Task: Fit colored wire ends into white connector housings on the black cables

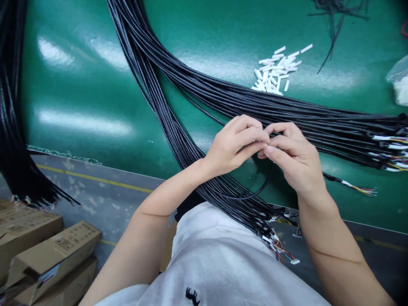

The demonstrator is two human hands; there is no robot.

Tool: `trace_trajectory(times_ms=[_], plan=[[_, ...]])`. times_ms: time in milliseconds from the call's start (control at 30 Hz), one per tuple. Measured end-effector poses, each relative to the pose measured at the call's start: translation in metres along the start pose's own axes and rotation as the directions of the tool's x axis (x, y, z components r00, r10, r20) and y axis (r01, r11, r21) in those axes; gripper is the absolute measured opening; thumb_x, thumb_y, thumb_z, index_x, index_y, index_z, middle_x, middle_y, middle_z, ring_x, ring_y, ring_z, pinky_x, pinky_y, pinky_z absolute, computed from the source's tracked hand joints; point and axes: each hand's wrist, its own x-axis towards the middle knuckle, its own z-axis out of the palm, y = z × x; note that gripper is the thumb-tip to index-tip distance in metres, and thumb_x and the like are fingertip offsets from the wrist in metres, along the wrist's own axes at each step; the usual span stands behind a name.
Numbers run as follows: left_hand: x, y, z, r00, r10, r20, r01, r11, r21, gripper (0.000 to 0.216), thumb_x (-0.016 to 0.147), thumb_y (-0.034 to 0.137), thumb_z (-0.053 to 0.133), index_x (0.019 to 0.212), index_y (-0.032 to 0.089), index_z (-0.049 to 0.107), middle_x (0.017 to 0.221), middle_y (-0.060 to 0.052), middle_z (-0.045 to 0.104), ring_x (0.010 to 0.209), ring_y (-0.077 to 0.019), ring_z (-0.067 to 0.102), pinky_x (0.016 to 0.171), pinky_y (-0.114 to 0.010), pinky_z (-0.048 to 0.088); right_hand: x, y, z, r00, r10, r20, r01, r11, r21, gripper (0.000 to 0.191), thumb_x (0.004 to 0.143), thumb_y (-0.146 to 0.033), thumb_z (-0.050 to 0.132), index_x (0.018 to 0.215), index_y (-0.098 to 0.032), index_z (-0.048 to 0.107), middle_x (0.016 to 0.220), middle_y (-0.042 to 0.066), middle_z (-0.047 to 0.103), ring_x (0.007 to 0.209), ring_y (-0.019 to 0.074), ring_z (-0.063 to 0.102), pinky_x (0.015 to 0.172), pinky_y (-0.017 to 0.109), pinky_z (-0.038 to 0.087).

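My left hand [240, 142] and my right hand [291, 153] meet above the green table, fingertips pinched together. Whatever lies between the fingers is hidden by them. A thin black cable [251, 193] curves up from the near bundle toward the space under my fingers. Behind both hands runs a thick bundle of black cables [216, 89], with colored wire ends at the right. My left forearm crosses over a second black bundle [172, 123], whose ends with white connectors [295, 262] hang at the table's near edge. One stripped cable end [360, 189] shows right of my right hand.
Small white sleeves [276, 70] lie in a pile beyond the far bundle. Thin black strips [334, 21] and a clear bag [400, 83] are at the upper right. More black cables [14, 127] hang over the table edge at left, above cardboard boxes [57, 259].
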Motion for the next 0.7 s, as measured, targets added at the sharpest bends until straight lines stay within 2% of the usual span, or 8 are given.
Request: trace_trajectory(times_ms=[67,167,300,567,700], plan=[[-0.001,-0.002,0.001,0.999,0.036,-0.009,-0.035,0.997,0.074,0.025,0.102,0.042,0.054,0.095,0.022,0.067,0.097,-0.005,0.066,0.096,-0.0175,0.064,0.09,-0.037,0.052,-0.001,-0.002,0.002,0.999,0.02,-0.025,-0.02,1.0,-0.017,0.012,0.094,-0.024,0.07,0.083,-0.024,0.076,0.106,0.005,0.067,0.103,0.0204,0.066,0.07,0.031,0.056],[-0.003,-0.003,0.002,0.999,0.037,-0.037,-0.032,0.99,0.137,0.025,0.104,0.04,0.05,0.094,0.02,0.063,0.098,-0.006,0.065,0.095,-0.0168,0.062,0.089,-0.036,0.053,-0.003,-0.005,0.008,0.988,0.014,-0.153,-0.023,0.998,-0.051,0.006,0.092,-0.021,0.072,0.095,-0.024,0.075,0.113,0.005,0.064,0.096,0.0174,0.065,0.055,0.025,0.051],[-0.003,-0.004,0.002,0.999,0.034,-0.014,-0.031,0.987,0.156,0.028,0.104,0.04,0.051,0.089,0.019,0.061,0.095,-0.005,0.063,0.092,-0.0164,0.061,0.089,-0.036,0.052,-0.002,-0.006,0.013,0.965,-0.082,-0.25,0.038,0.984,-0.175,0.013,0.085,-0.011,0.07,0.085,-0.023,0.068,0.096,0.002,0.061,0.073,0.012,0.056,0.051,0.026,0.045],[-0.002,-0.003,-0.003,1.0,-0.001,0.023,0.001,1.0,-0.018,0.028,0.103,0.044,0.055,0.091,0.02,0.063,0.095,-0.004,0.063,0.093,-0.016,0.062,0.086,-0.034,0.053,0.0,-0.006,0.015,0.958,-0.14,-0.249,0.083,0.971,-0.226,0.013,0.083,-0.011,0.068,0.083,-0.024,0.067,0.094,0.004,0.062,0.074,0.0141,0.056,0.054,0.028,0.046],[-0.001,-0.005,-0.003,0.983,-0.155,0.093,0.172,0.962,-0.214,0.03,0.102,0.049,0.055,0.114,0.022,0.061,0.101,-0.004,0.065,0.092,-0.0145,0.064,0.08,-0.029,0.055,-0.001,-0.008,0.014,0.951,-0.139,-0.276,0.076,0.971,-0.227,0.015,0.082,-0.008,0.068,0.08,-0.023,0.066,0.093,0.004,0.061,0.076,0.0148,0.056,0.056,0.029,0.046]])
